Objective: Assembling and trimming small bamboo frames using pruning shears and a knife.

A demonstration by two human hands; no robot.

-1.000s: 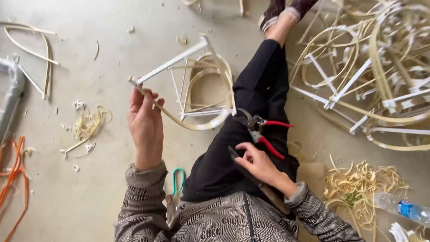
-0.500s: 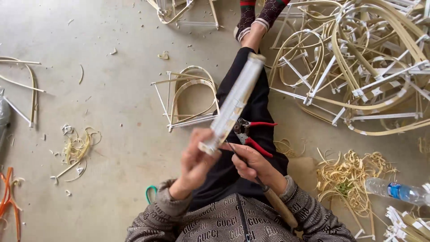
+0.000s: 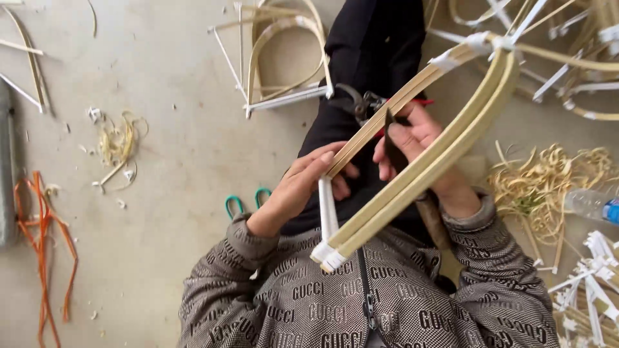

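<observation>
I sit on the floor with a bent bamboo-strip frame (image 3: 425, 161) raised in front of my chest; its joints are bound with white tape. My left hand (image 3: 303, 187) grips one of its strips near the lower end. My right hand (image 3: 419, 138) holds a dark-bladed knife with a wooden handle (image 3: 433, 222) against the strip. Red-handled pliers (image 3: 361, 103) lie on my black trouser leg just beyond my hands.
A finished bamboo frame (image 3: 284, 58) lies on the concrete floor ahead. Many more frames (image 3: 567, 58) are piled at the right. Bamboo shavings (image 3: 548, 187), a plastic bottle (image 3: 593, 205), green-handled scissors (image 3: 244, 201), an orange cord (image 3: 42, 238) and a grey pipe (image 3: 6, 167) surround me.
My left hand lifted the frame off the floor and brought it close before my chest. My right hand rose from my lap and set the knife against the strip.
</observation>
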